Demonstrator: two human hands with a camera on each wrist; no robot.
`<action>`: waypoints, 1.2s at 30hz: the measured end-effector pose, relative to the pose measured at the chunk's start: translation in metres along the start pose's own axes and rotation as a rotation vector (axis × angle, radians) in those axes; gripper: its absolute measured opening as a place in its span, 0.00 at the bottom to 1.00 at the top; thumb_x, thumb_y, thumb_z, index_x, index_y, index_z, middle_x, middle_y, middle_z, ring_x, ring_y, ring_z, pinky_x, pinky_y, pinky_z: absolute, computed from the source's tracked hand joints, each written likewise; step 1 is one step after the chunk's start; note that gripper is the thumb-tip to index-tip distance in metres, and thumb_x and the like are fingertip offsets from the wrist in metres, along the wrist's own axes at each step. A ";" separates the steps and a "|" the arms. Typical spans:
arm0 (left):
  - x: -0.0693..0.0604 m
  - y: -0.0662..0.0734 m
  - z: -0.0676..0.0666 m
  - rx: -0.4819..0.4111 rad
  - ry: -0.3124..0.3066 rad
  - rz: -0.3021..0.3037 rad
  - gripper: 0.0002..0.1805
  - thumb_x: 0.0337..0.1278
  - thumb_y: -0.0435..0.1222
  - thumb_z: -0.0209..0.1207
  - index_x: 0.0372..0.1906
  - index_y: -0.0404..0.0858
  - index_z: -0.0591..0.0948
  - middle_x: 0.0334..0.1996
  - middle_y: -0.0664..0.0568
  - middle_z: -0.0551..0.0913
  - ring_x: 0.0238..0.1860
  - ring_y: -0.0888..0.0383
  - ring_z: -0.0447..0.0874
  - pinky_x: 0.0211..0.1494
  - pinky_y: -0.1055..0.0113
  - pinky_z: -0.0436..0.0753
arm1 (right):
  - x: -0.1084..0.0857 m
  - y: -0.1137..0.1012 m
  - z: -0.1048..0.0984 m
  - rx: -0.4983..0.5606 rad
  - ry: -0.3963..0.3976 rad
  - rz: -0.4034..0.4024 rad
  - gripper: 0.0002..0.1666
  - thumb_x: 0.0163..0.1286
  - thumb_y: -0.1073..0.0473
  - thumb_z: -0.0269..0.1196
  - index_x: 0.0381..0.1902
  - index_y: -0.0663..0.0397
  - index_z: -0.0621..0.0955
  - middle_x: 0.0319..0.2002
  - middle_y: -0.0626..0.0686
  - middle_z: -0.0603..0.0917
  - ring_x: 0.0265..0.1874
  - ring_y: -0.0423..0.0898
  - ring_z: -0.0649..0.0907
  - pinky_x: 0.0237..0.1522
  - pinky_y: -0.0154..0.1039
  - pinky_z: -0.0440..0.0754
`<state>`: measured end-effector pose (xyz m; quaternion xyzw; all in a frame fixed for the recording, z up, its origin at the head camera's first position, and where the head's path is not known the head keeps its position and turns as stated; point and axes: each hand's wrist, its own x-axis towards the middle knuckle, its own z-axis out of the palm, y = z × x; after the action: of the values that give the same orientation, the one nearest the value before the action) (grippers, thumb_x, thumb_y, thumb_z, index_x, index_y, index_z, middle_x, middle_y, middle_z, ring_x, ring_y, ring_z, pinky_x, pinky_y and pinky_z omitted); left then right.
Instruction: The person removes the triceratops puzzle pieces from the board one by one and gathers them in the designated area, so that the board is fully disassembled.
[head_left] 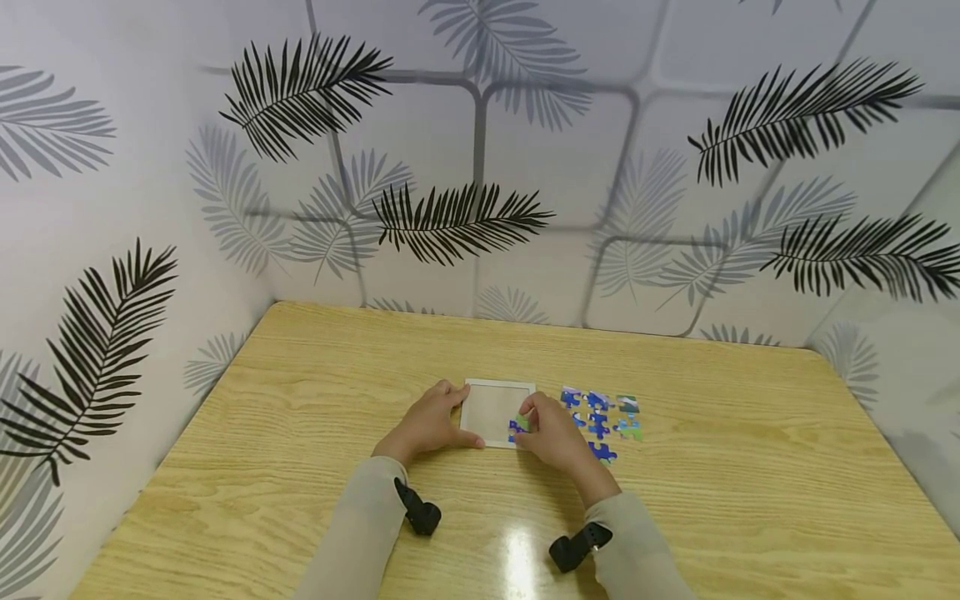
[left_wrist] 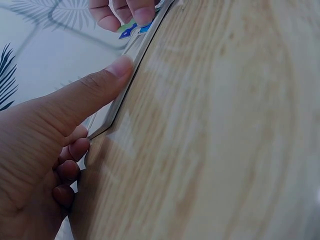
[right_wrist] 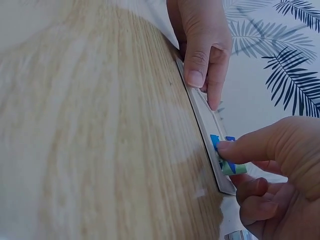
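A white square puzzle tray (head_left: 501, 384) with a raised rim lies flat on the table. My left hand (head_left: 429, 425) holds it by its left side, the thumb (left_wrist: 120, 66) on the near rim and the index finger toward the far left corner. Over the tray's near right corner, my right hand (head_left: 557, 435) pinches a blue, purple and green jigsaw piece (right_wrist: 235, 168) between thumb and fingers. The piece overlaps the near rim in the right wrist view; whether it lies flat I cannot tell. Bare beige backing shows across the rest of the tray.
Several loose jigsaw pieces (head_left: 598, 425), blue, purple and green, lie right of the tray, some partly behind my right hand. A wood-grain table (head_left: 315, 367) reaches back to a leaf-patterned wall (head_left: 525, 275). Black straps with small devices (head_left: 423, 518) sit on both wrists.
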<state>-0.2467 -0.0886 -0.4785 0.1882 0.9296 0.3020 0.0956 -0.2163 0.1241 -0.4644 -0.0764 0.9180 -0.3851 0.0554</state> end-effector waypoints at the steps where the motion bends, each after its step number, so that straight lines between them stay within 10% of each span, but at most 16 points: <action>1: 0.000 0.000 0.000 0.002 0.001 0.002 0.55 0.36 0.55 0.72 0.70 0.36 0.63 0.46 0.51 0.70 0.43 0.56 0.67 0.51 0.61 0.70 | -0.001 0.000 0.000 0.003 0.004 0.000 0.16 0.58 0.66 0.67 0.41 0.56 0.73 0.33 0.53 0.75 0.30 0.46 0.73 0.31 0.39 0.71; 15: -0.001 -0.003 0.002 -0.007 -0.003 0.011 0.55 0.35 0.55 0.73 0.70 0.37 0.62 0.45 0.52 0.69 0.41 0.57 0.66 0.48 0.63 0.69 | -0.012 0.024 -0.021 0.188 0.090 0.019 0.07 0.66 0.66 0.60 0.43 0.59 0.77 0.34 0.53 0.76 0.34 0.47 0.75 0.36 0.40 0.74; 36: -0.001 -0.001 0.000 -0.008 -0.014 0.011 0.55 0.36 0.55 0.72 0.71 0.36 0.61 0.44 0.52 0.69 0.39 0.56 0.64 0.46 0.63 0.69 | -0.063 0.094 -0.093 0.099 0.157 0.124 0.13 0.68 0.64 0.59 0.47 0.66 0.77 0.37 0.55 0.78 0.36 0.46 0.74 0.36 0.34 0.74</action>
<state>-0.2460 -0.0896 -0.4790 0.1949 0.9266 0.3052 0.1012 -0.1787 0.2652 -0.4643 0.0137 0.9024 -0.4306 0.0106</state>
